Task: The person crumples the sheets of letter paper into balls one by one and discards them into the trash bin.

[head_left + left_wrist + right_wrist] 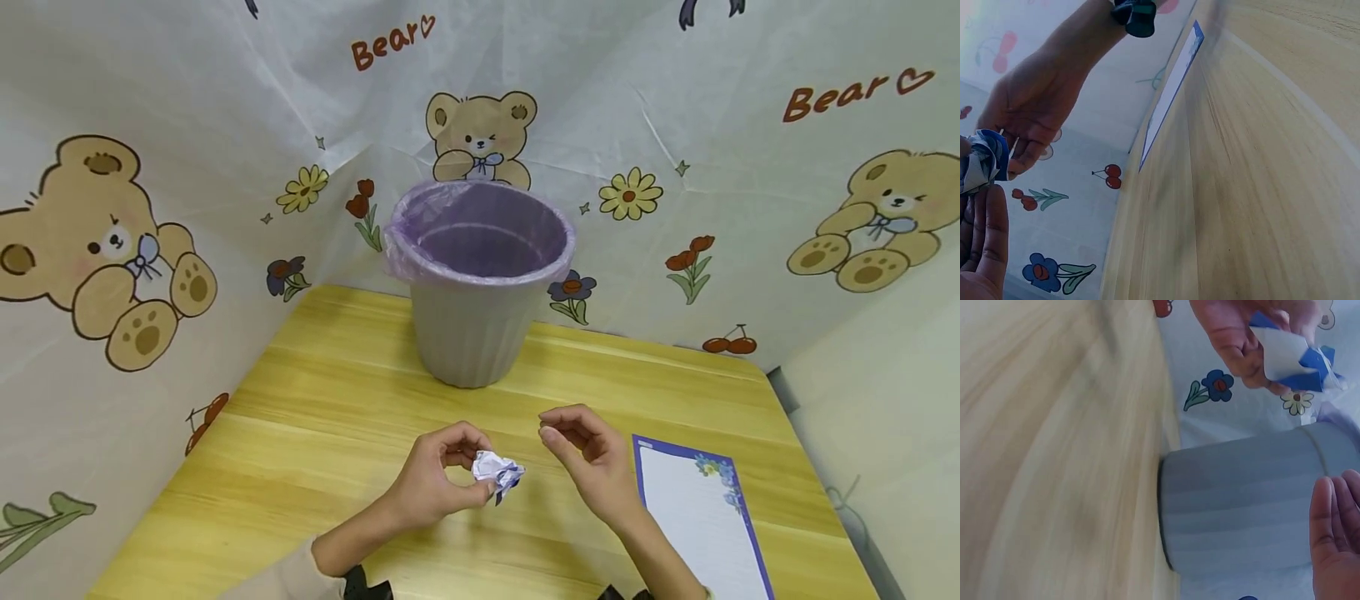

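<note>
Paper ball (497,470) sits btwn thumb & fingers of L hand (427,483), pinched there, w/ R hand (594,468) loose nearby.

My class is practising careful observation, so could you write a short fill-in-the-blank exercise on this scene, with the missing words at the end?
1. The left hand holds a crumpled piece of ____.
2. The right hand holds ____.
3. In the head view, the flat sheet lies on the ____-hand side of the table.
4. Printed on the backdrop just above the bin is a winking ____.

Missing words: paper; nothing; right; bear.
</note>
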{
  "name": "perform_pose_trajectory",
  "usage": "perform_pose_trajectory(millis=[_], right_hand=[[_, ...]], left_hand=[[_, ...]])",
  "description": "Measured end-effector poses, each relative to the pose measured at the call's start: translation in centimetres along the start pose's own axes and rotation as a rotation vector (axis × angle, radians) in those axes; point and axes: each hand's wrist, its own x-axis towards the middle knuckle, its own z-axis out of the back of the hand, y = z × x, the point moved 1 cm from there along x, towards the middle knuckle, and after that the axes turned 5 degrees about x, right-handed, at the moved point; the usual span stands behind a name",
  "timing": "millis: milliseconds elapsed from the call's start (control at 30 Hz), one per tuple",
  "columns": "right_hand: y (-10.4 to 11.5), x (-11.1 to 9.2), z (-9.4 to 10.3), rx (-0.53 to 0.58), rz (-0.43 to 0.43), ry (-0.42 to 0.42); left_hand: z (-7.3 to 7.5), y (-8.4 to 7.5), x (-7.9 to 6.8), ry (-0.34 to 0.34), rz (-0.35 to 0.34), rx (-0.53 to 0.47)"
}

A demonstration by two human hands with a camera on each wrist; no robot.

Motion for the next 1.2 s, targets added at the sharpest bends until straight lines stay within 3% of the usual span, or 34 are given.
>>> perform_pose_trajectory(millis=[600,933,1200], right_hand=[[0.3,5.4,3.2,-0.091,-0.021,-0.064],[-0.4,8.5,3.8,-0.039,-0.068,-0.141],[-0.3,11.2,4.9,0.018,-0.043,-0.167]], left_hand=[[1.0,0.2,-0.2,-0.024,0.007,0.002],[1.1,0.3,-0.1,-0.04,0.022,0.003],[0.9,0.7,-0.4,-0.033,0.01,-0.018]])
